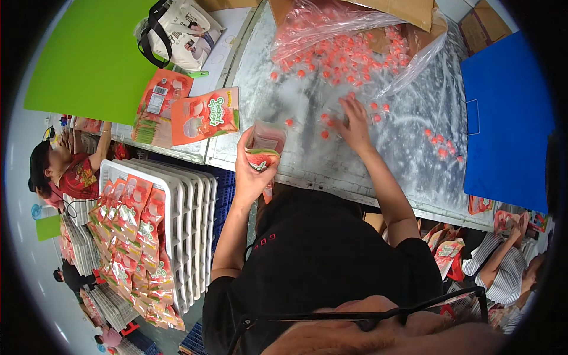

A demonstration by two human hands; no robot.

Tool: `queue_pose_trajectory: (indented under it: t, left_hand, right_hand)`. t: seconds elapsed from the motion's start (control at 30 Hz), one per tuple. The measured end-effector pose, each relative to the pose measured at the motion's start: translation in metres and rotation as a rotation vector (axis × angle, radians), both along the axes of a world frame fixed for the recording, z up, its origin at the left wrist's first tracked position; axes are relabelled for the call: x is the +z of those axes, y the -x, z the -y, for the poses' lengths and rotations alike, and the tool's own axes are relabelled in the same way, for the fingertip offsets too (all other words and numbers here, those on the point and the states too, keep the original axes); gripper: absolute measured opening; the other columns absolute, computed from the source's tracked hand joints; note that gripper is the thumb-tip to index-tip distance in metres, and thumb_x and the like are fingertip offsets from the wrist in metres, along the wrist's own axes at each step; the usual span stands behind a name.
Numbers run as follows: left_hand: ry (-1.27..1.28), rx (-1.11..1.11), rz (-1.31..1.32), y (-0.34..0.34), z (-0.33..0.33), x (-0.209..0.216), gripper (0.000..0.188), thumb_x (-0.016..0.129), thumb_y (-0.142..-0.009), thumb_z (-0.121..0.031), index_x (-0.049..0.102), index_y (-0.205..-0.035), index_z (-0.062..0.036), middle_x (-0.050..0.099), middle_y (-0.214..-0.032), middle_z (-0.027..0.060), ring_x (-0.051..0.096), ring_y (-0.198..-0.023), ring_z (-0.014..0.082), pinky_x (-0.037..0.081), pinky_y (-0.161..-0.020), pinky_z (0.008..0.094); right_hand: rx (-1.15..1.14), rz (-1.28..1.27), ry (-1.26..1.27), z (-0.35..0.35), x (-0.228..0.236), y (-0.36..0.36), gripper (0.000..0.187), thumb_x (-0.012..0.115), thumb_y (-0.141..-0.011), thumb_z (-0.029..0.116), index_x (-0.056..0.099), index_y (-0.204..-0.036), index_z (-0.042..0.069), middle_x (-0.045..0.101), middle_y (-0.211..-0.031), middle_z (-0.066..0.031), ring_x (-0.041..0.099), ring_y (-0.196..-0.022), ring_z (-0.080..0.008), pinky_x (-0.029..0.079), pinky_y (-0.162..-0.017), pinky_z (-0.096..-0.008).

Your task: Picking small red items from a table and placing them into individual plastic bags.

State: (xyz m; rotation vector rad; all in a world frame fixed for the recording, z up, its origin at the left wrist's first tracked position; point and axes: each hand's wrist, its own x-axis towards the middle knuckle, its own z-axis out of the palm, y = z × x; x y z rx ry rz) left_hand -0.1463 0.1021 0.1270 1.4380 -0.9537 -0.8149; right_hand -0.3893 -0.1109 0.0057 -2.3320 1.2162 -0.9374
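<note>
My left hand (253, 171) grips a red and green pouch (260, 158) at the table's near edge. The pouch's mouth gapes, and its pale inside faces up. Over the metal tabletop (260, 100), my right hand (354, 125) reaches out with thumb and fingers apart. A few small red wrapped candies (325, 134) lie beside its thumb, and others touch or sit near its fingertips. Further back, a large heap of the same candies (343, 62) spills from a clear plastic bag (331, 26). One single candy (289, 122) rests between the pouch and my right hand.
Flat pouches (207, 115) lie to the left, near a white tote bag (183, 35). Stacked white trays (177, 231) with filled pouches stand lower left. A blue panel (503, 112) bounds the right side, near loose candies (442, 152). Other people work at both sides.
</note>
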Motion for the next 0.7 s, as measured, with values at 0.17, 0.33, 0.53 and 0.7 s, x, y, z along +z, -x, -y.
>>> queue_pose_trajectory:
  t: [0.17,0.33,0.53,0.7]
  left_hand:
    - [0.025,0.007,0.107,-0.002,-0.002,0.006,0.09,0.07,-0.076,0.014,0.031,-0.155,-0.0007,0.062,-0.123,0.0136,0.066,-0.099,0.014,0.055,-0.09,0.0292]
    - [0.031,0.014,0.089,-0.005,-0.004,0.009,0.089,0.072,-0.077,0.013,0.031,-0.155,-0.0002,0.064,-0.121,0.0134,0.066,-0.099,0.0141,0.055,-0.09,0.0295]
    - [0.056,0.025,0.12,-0.012,-0.006,0.008,0.089,0.073,-0.078,0.012,0.031,-0.155,-0.0007,0.065,-0.12,0.0134,0.066,-0.1,0.015,0.054,-0.093,0.031]
    - [0.011,0.073,0.087,-0.024,-0.013,-0.009,0.088,0.075,-0.078,0.009,0.033,-0.154,-0.0004,0.064,-0.124,0.0131,0.065,-0.106,0.0165,0.053,-0.097,0.0324]
  right_hand:
    - [0.1,-0.049,0.033,-0.015,0.002,0.004,0.049,0.079,-0.088,0.022,0.065,-0.133,0.009,0.055,-0.137,-0.0117,0.047,-0.134,-0.0346,0.036,-0.112,-0.0477]
    - [0.144,0.041,-0.033,-0.018,-0.005,0.013,0.046,0.078,-0.085,0.012,0.066,-0.129,0.008,0.056,-0.131,-0.0124,0.051,-0.129,-0.0347,0.039,-0.109,-0.0469]
    - [0.192,0.052,-0.123,-0.017,-0.001,0.025,0.054,0.076,-0.082,0.008,0.063,-0.135,0.009,0.053,-0.143,-0.0145,0.047,-0.136,-0.0373,0.037,-0.113,-0.0481]
    - [0.252,-0.198,-0.027,-0.025,0.02,-0.008,0.07,0.077,-0.086,0.04,0.054,-0.15,0.024,0.041,-0.16,-0.0131,0.032,-0.148,-0.0434,0.024,-0.12,-0.0645]
